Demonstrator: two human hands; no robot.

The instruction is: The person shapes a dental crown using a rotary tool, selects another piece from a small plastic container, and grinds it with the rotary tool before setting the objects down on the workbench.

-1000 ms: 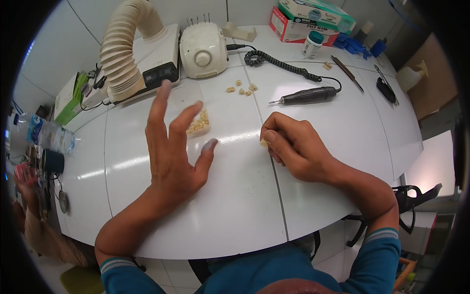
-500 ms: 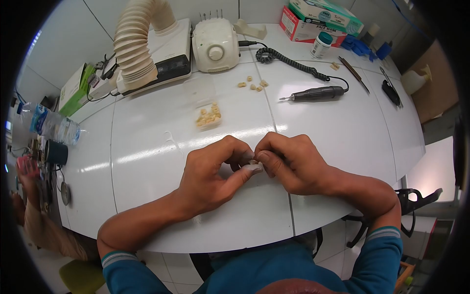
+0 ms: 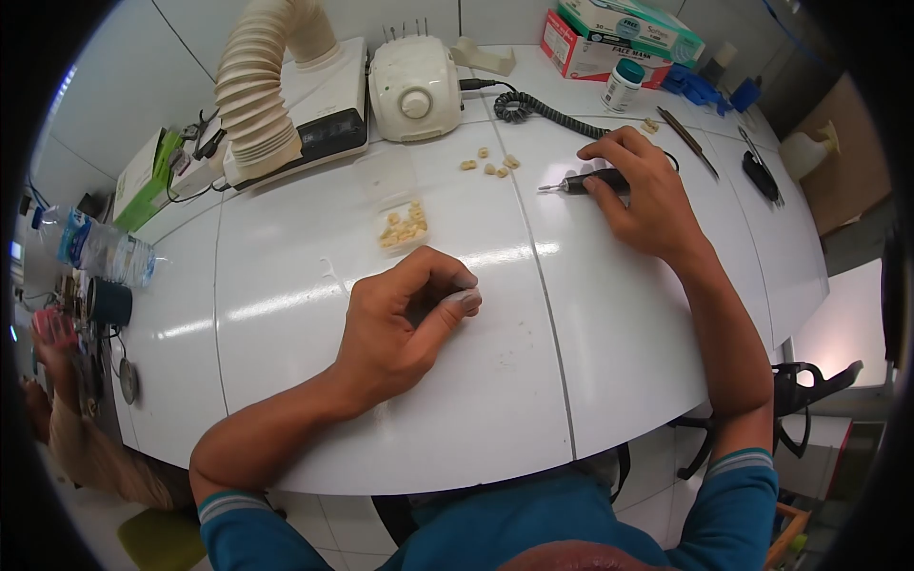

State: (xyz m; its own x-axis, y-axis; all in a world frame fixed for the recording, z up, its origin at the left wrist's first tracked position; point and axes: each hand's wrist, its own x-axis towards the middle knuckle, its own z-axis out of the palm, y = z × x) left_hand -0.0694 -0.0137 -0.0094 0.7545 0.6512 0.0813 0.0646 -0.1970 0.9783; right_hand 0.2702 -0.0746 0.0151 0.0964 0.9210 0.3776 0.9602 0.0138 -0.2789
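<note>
My left hand [image 3: 405, 319] is closed in a pinch above the table [image 3: 486, 409], its thumb and index tips coated in pale dust. Whatever lies between those tips is hidden. Farther off to the right, my right hand [image 3: 643, 195] is over a dark rotary handpiece [image 3: 576, 186] with a metal bit. Its thumb overlaps the handpiece body, while the index finger arches beyond it, apart from the thumb. Beyond my left hand is a clear plastic box [image 3: 407, 251] with small yellowish tooth-like pieces in it. Several similar loose pieces [image 3: 490, 169] lie behind.
At the back are a cream control unit [image 3: 416, 90] and a ribbed suction hose [image 3: 252, 95]. A white bottle [image 3: 622, 86] stands before a face mask box [image 3: 600, 55]. Brown-handled tools [image 3: 687, 141] lie at right, a water bottle [image 3: 95, 247] at left. Another person's sleeve [image 3: 90, 447] shows far left.
My right hand has left the pinch beside my left hand and moved up and right to the handpiece. My left hand has shifted slightly left, still pinched. Fine dust specks now show on the table.
</note>
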